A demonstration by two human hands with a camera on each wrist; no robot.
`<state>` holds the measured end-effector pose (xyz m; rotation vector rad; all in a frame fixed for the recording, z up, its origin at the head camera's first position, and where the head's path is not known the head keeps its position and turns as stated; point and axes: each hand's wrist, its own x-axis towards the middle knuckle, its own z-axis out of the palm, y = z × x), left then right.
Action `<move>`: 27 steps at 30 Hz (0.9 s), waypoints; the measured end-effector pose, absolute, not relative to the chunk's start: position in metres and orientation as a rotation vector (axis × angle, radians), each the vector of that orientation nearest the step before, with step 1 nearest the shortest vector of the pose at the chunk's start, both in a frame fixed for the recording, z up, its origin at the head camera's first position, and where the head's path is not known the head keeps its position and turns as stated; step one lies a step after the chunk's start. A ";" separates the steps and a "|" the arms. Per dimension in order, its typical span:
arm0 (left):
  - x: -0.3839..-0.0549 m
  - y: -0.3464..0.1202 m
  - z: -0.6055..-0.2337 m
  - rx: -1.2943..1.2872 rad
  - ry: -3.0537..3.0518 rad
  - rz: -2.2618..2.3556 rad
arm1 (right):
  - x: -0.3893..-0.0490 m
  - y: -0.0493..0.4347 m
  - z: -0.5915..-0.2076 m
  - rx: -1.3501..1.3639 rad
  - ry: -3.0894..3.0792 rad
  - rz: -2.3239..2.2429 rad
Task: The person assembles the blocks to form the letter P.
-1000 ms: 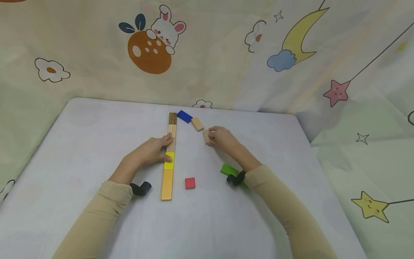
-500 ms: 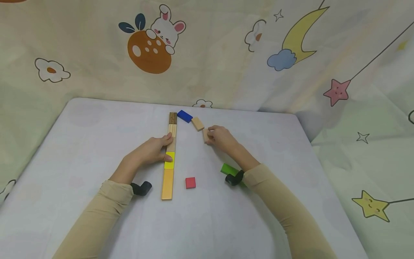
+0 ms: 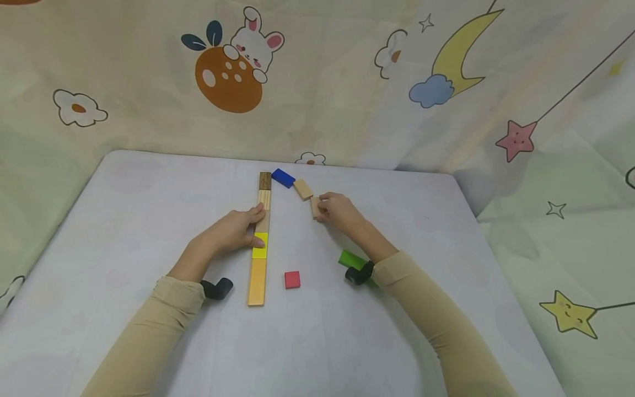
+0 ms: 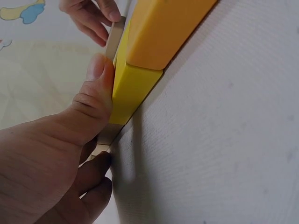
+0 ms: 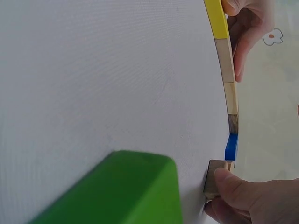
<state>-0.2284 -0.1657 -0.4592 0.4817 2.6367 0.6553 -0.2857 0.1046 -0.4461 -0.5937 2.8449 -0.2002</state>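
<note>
A straight row of building blocks runs away from me: an orange block (image 3: 257, 282), a yellow block (image 3: 259, 254), pale wooden pieces (image 3: 263, 223) and a dark brown block (image 3: 265, 181). My left hand (image 3: 228, 229) rests along the row's left side, its thumb on the yellow block and its fingertips at a pale piece. From the far end, a blue block (image 3: 283, 178) and a tan block (image 3: 303, 189) curve off to the right. My right hand (image 3: 344, 212) pinches a wooden block (image 3: 315, 208) beside the tan block's near corner.
A red block (image 3: 292, 279) lies right of the row's near end. A green block (image 3: 351, 259) sits under my right wrist, partly hidden by the black wrist camera (image 3: 358, 275). The white table (image 3: 149, 182) ends at a patterned cloth backdrop (image 3: 337, 99).
The right hand has shifted the pinched wooden block slightly left and away from me, towards the tan block. The left hand stays in place on the row.
</note>
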 end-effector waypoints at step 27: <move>-0.228 -0.165 -0.457 0.486 2.642 0.651 | -0.282 0.101 -0.447 -0.550 2.865 -0.249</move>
